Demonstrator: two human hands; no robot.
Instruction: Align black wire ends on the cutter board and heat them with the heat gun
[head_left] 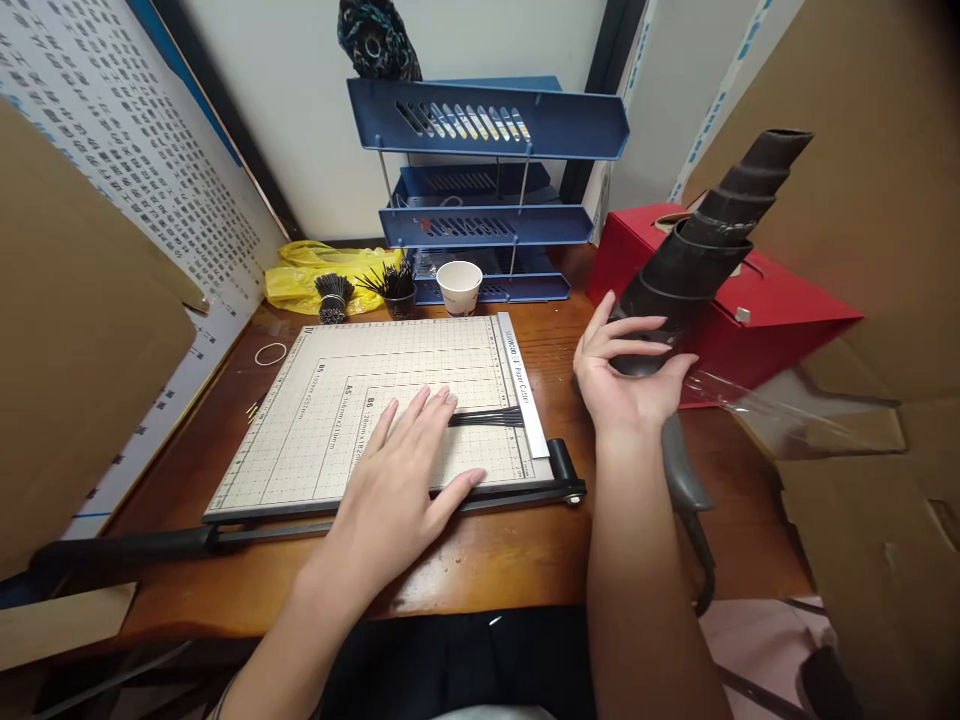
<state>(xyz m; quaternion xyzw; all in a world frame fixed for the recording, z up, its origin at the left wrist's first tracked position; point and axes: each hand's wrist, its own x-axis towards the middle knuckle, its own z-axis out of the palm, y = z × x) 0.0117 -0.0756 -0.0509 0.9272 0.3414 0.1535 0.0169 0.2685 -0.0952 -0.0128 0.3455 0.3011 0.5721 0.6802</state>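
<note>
My left hand (409, 465) lies flat, fingers stretched, on a cream gridded paper cutter (315, 410). Thin black strands (487, 417) run from under its fingertips to the cutter's white ruler edge (525, 385); their other ends are hidden by the hand. My right hand (630, 370) is palm up with fingers and thumb spread, beside a blower-like tool with a stepped black nozzle (682, 265) and a grey handle (684, 470). Whether the fingers touch the nozzle, I cannot tell. The cutter's black-handled blade arm (127, 548) lies down along the near edge.
Behind the cutter are a bundle of black strands (334, 298), a cup of black strands (399, 300), a white paper cup (459, 288) and a yellow bag (292, 275). Blue tiered trays (487, 225) stand at the back. A red box (787, 310) is at right.
</note>
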